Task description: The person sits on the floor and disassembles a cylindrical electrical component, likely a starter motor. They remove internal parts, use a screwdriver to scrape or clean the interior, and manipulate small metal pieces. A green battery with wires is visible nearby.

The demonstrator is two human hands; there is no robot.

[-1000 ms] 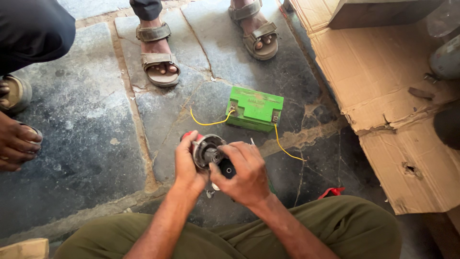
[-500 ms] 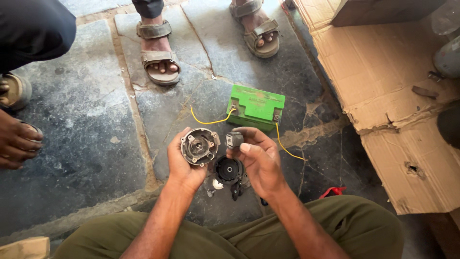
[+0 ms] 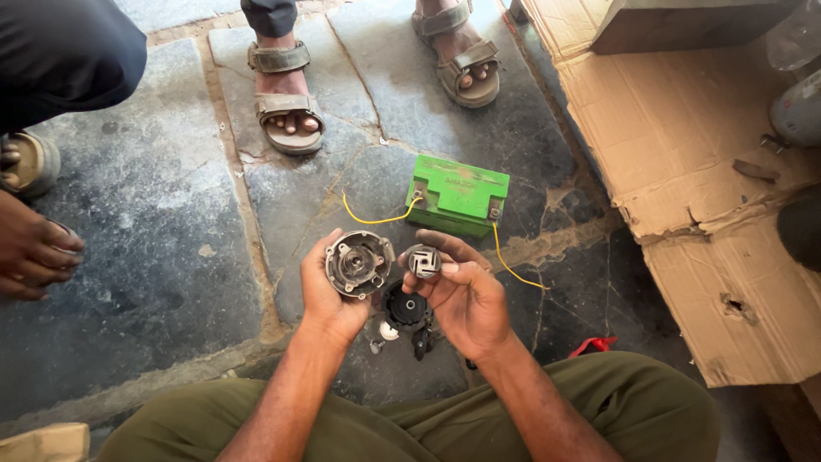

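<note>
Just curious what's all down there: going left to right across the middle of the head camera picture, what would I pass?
Bystander's hand → round metal housing in the left hand → small slotted part in the right hand → yellow wire → cardboard.

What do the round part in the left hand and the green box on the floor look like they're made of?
The round part in the left hand looks like cast metal: dull grey, grimy, with worn edges. The green box looks like moulded plastic: flat, even colour, scuffed and dusty on top, with yellow wires at its corners.
</note>
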